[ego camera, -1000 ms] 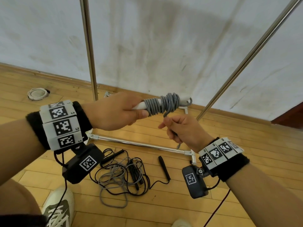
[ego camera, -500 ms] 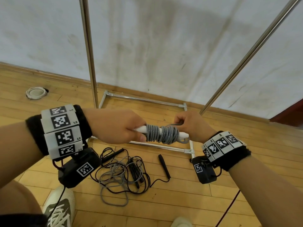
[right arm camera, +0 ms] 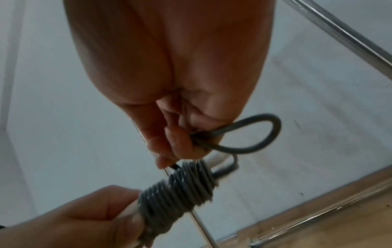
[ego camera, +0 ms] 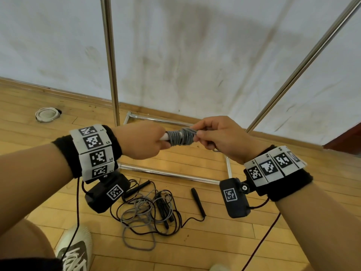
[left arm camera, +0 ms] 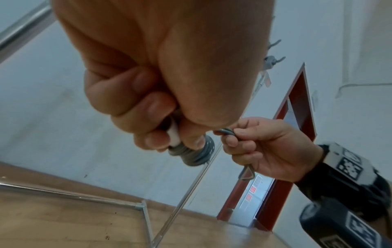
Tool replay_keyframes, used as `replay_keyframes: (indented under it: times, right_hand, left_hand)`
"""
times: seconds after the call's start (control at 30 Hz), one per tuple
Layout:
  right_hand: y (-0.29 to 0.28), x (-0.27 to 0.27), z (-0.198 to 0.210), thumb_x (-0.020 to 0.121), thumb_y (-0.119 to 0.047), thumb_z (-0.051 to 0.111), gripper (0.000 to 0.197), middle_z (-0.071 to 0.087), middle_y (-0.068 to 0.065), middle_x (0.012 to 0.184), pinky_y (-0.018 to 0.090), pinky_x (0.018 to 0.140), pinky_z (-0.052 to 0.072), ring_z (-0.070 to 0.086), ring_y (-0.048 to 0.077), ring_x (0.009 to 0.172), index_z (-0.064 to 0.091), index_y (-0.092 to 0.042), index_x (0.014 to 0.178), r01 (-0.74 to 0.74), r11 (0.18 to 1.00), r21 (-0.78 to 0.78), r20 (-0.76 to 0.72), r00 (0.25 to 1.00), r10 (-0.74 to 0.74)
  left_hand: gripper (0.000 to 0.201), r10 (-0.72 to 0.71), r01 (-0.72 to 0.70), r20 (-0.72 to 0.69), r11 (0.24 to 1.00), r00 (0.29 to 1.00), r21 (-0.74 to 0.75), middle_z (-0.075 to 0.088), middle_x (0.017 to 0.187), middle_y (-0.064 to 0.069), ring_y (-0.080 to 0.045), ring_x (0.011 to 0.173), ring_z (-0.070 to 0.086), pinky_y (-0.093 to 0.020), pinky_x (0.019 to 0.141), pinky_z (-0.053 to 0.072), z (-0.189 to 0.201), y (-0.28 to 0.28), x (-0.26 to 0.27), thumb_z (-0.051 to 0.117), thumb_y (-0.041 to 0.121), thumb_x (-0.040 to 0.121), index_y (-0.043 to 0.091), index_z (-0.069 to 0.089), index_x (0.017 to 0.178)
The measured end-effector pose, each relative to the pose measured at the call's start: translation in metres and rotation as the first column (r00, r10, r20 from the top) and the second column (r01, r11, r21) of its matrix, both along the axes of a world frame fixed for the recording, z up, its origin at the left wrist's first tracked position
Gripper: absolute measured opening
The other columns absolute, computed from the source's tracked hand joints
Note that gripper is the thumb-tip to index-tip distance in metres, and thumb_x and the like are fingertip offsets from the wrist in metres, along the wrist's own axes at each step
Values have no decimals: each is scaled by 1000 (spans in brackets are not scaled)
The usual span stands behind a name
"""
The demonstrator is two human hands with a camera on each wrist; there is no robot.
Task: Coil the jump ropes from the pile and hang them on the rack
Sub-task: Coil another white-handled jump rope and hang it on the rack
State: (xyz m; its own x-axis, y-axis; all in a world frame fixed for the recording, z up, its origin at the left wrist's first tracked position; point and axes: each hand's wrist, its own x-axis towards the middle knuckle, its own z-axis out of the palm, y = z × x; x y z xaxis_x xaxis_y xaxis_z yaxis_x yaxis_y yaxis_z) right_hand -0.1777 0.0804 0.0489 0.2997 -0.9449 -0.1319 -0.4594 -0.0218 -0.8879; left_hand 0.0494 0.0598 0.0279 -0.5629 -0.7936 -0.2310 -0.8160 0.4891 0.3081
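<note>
A grey jump rope (ego camera: 179,136) is wound in tight turns round its white handles (left arm camera: 174,135), held in mid-air in front of the rack. My left hand (ego camera: 144,140) grips the handles at the left end of the coil (right arm camera: 176,188). My right hand (ego camera: 216,136) pinches a loose loop of the same grey rope (right arm camera: 252,134) at the coil's right end. The rack (ego camera: 110,61) is two chrome uprights on a floor frame (ego camera: 166,173). The pile of grey and black ropes (ego camera: 148,210) lies on the wooden floor below my hands.
A black rope handle (ego camera: 197,201) lies on the floor right of the pile. A white round fitting (ego camera: 46,114) sits in the floor at the far left. My shoe (ego camera: 75,249) stands at the lower left. A red door frame (left arm camera: 295,107) is off to the right.
My right hand came up from under the coil to its right end and now pinches the rope's last loop. Both hands dipped, then rose a little with the coil.
</note>
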Motion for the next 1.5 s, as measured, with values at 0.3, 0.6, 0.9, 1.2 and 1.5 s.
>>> replay_keyframes:
  times: [0.3, 0.6, 0.9, 1.2, 1.5]
  right_hand:
    - [3, 16, 5, 95, -5, 60, 10, 70, 14, 77, 27, 58, 55, 65, 17, 61, 63, 3, 99, 261, 965, -29, 331, 914, -237]
    - [5, 9, 3, 96, -38, 59, 32, 57, -2, 52, 21, 44, 44, 48, 8, 45, 73, -14, 80, 260, 949, -178, 103, 964, -244]
    - [5, -4, 11, 63, -44, 77, 59, 51, -4, 59, 24, 53, 34, 40, 8, 52, 65, -1, 100, 221, 974, -54, 340, 921, -190]
    - [14, -2, 8, 67, -20, 79, 46, 67, 19, 119, 46, 101, 50, 61, 37, 115, 66, -12, 110, 77, 994, -77, 446, 894, -35]
    - [19, 9, 0, 65, -32, 82, 39, 76, 3, 98, 32, 84, 59, 72, 20, 95, 71, -19, 100, 131, 979, -154, 303, 950, -79]
  left_hand:
    - [30, 215, -245, -467, 969, 858, -5, 61, 69, 0, -13, 57, 55, -29, 55, 44, 16, -8, -5, 50, 40, 99, 18, 54, 80]
    - [25, 226, -121, -628, 971, 744, 206, 57, 58, 6, -6, 49, 49, -24, 50, 41, 22, -1, -4, 49, 30, 101, 10, 59, 91]
    - [38, 219, 133, -735, 912, 642, 388, 52, 58, 0, -11, 46, 38, -20, 43, 34, 24, 4, 3, 48, 39, 97, 3, 58, 93]
    - [65, 191, 204, -690, 871, 698, 448, 56, 56, -8, -20, 45, 42, -21, 43, 38, 19, 9, 4, 40, 75, 86, 15, 63, 75]
    - [64, 126, -61, -587, 990, 800, 130, 70, 103, 7, -12, 96, 67, -44, 88, 55, 21, 9, 0, 33, 76, 88, 26, 59, 120]
